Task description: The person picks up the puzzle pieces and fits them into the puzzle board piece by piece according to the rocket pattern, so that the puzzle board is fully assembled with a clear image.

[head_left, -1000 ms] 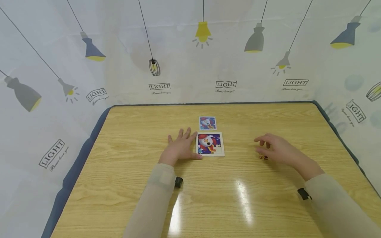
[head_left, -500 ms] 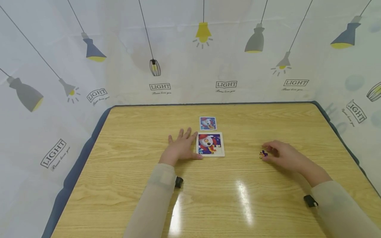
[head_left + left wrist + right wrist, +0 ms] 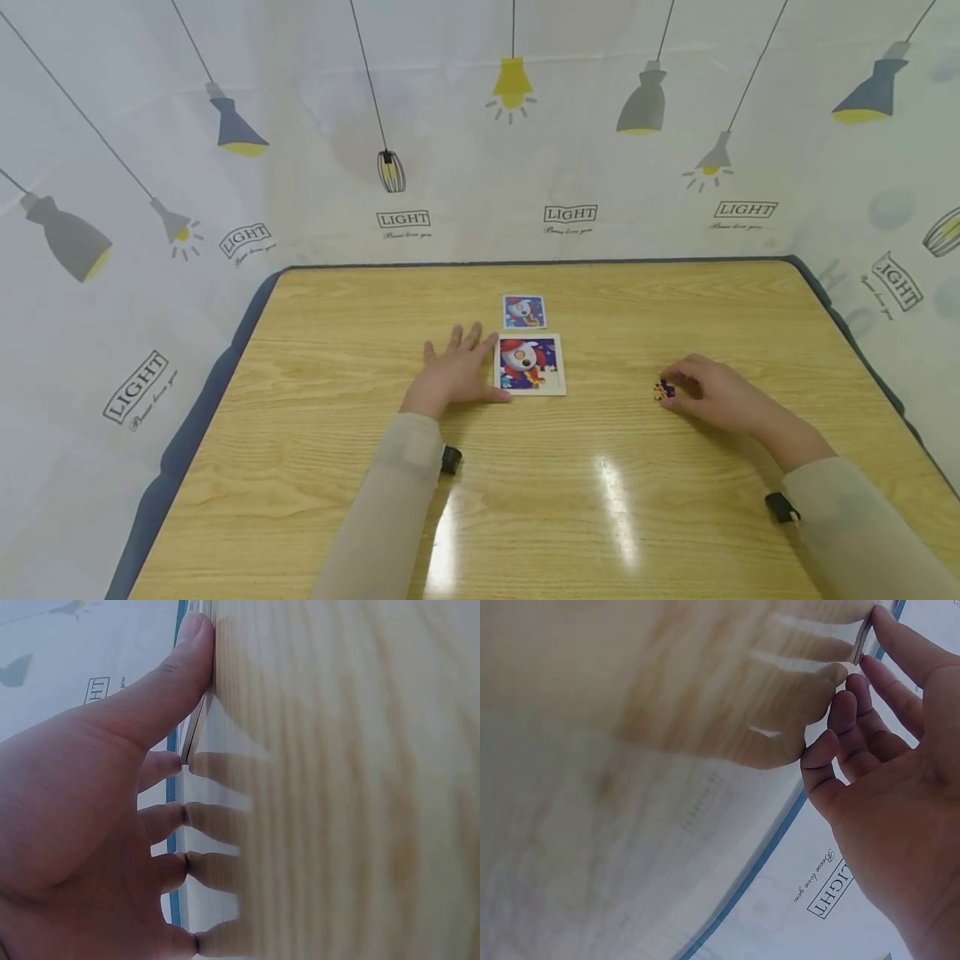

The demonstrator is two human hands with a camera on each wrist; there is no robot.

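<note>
A square framed jigsaw puzzle [image 3: 558, 387] lies mid-table in the head view, showing a rocket picture with a pale gap at its lower right. Spread flat at its left side, my left hand [image 3: 453, 373] touches the frame with its thumb on the near edge and a fingertip by the far corner. Well to the right, my right hand [image 3: 720, 396] pinches a small dark purple and orange puzzle piece [image 3: 663, 389] by its edges, thumb on the near side. In the right wrist view, the puzzle piece [image 3: 862, 641] appears edge-on at the tabletop, between thumb and finger.
Just beyond the frame lies a small card [image 3: 524, 311] with the same rocket picture. The wooden table [image 3: 540, 500] has a dark blue edge. Pale cloth walls [image 3: 480, 183] printed with lamps stand along its back and sides.
My right hand has shifted slightly right and nearer, uncovering more of the puzzle piece, which looks turned. Over the last half second it hardly moves. My left hand stays put.
</note>
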